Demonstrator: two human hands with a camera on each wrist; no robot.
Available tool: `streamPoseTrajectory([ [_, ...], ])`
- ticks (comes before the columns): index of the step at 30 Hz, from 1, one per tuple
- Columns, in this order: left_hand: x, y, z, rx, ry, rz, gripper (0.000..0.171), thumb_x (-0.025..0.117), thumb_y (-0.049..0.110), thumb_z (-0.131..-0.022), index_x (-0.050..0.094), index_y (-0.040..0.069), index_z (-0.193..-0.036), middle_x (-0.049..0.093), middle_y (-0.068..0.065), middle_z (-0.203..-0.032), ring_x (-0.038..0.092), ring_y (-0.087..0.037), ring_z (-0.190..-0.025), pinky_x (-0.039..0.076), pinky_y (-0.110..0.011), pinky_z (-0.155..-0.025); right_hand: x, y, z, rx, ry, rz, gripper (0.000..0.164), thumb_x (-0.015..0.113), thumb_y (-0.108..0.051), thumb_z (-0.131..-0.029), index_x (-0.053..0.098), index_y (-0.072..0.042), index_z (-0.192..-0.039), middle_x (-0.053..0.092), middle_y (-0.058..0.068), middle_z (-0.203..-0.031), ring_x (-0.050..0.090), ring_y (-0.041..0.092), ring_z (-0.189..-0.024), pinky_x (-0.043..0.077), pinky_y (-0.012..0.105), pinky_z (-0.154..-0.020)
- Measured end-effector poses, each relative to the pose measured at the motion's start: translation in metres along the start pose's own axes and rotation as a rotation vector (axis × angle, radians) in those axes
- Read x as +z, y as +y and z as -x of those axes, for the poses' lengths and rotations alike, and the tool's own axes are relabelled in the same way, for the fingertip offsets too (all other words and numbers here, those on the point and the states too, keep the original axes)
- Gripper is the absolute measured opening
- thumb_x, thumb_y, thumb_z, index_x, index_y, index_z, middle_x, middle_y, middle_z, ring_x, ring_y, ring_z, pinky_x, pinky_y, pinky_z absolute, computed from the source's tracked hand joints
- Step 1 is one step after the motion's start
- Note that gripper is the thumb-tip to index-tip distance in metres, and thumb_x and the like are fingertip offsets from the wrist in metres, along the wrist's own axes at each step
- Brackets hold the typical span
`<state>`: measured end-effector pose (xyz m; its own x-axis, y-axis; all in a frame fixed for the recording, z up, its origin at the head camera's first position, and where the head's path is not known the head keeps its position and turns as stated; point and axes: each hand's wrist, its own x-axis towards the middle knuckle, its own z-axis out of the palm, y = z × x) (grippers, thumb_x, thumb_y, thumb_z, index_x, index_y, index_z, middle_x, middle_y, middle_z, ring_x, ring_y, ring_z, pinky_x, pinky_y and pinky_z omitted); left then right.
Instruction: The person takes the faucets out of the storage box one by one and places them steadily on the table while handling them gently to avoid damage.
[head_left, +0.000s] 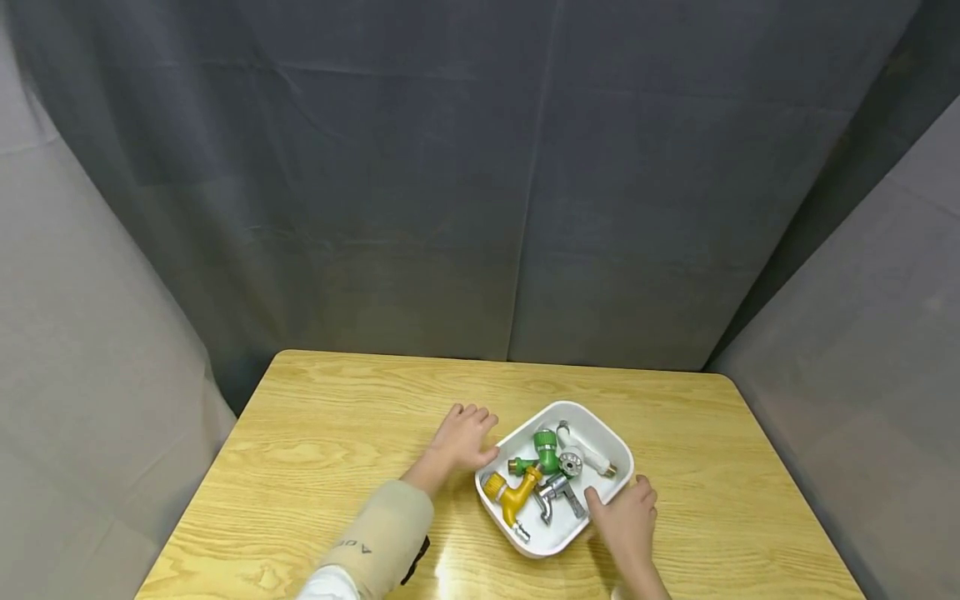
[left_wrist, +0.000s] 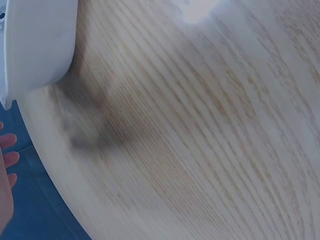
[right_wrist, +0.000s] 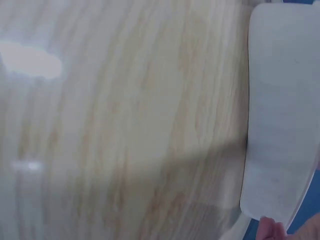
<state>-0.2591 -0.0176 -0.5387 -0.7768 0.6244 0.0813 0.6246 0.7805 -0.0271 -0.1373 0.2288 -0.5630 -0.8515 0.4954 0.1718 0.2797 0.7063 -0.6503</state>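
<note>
A white plastic basin (head_left: 501, 521) stands on the wooden table, holding several taps. Among them are a yellow tap (head_left: 513, 498), a green tap (head_left: 547, 457), a chrome tap (head_left: 553, 487) and a white tap (head_left: 588, 454) with a brass end. My left hand (head_left: 459, 439) is spread at the basin's left side, its thumb tip right at the rim. At the lower right side is my right hand (head_left: 628, 518), thumb at the rim and fingers outside the wall. In the right wrist view, right fingertips (right_wrist: 270, 229) show close to the basin's corner.
The light wooden table (head_left: 337, 417) has rounded back corners. A dark grey curtain (head_left: 412, 208) hangs behind it, with paler grey cloth (head_left: 862, 333) on both sides. A beige sleeve (head_left: 382, 525) covers the left forearm.
</note>
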Motion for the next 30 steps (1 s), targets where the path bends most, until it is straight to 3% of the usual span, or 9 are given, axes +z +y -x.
streamPoseTrajectory([
  [8, 0.009, 0.004, 0.000, -0.003, -0.041, 0.016, 0.047, 0.049, 0.048, -0.084, 0.055, 0.018, -0.121, 0.057, 0.000, -0.118, 0.051, -0.018, -0.108, 0.037, -0.042, -0.096, 0.006, -0.004, 0.015, 0.031, -0.097, -0.063, 0.085, 0.069, -0.021, -0.072, 0.019, 0.019, -0.128, 0.035, 0.040, -0.113, 0.047, 0.055, -0.093, 0.043, 0.060, -0.074],
  [14, 0.014, 0.008, -0.002, 0.009, -0.037, 0.004, 0.046, 0.050, 0.043, -0.084, 0.055, 0.019, -0.122, 0.058, 0.000, -0.117, 0.052, -0.018, -0.106, 0.039, -0.041, -0.094, 0.018, -0.002, 0.025, 0.055, -0.088, -0.151, 0.097, 0.070, -0.016, -0.072, 0.005, 0.010, -0.139, 0.029, 0.039, -0.127, 0.044, 0.054, -0.102, 0.040, 0.062, -0.082],
  [20, 0.015, 0.015, -0.005, 0.019, -0.081, 0.029, 0.037, 0.050, 0.036, -0.086, 0.056, 0.020, -0.120, 0.058, 0.001, -0.116, 0.053, -0.015, -0.105, 0.040, -0.036, -0.093, 0.024, -0.009, 0.035, 0.048, -0.058, -0.266, 0.107, 0.071, -0.006, -0.067, -0.005, 0.002, -0.143, 0.025, 0.037, -0.135, 0.041, 0.051, -0.112, 0.035, 0.058, -0.093],
  [30, 0.022, 0.018, -0.005, 0.003, -0.111, 0.088, 0.036, 0.049, 0.032, -0.089, 0.053, 0.020, -0.123, 0.057, 0.001, -0.120, 0.052, -0.016, -0.110, 0.039, -0.035, -0.095, 0.024, -0.011, 0.042, 0.070, -0.096, -0.230, 0.109, 0.069, -0.005, -0.068, -0.010, 0.002, -0.142, 0.027, 0.040, -0.132, 0.041, 0.055, -0.109, 0.036, 0.060, -0.091],
])
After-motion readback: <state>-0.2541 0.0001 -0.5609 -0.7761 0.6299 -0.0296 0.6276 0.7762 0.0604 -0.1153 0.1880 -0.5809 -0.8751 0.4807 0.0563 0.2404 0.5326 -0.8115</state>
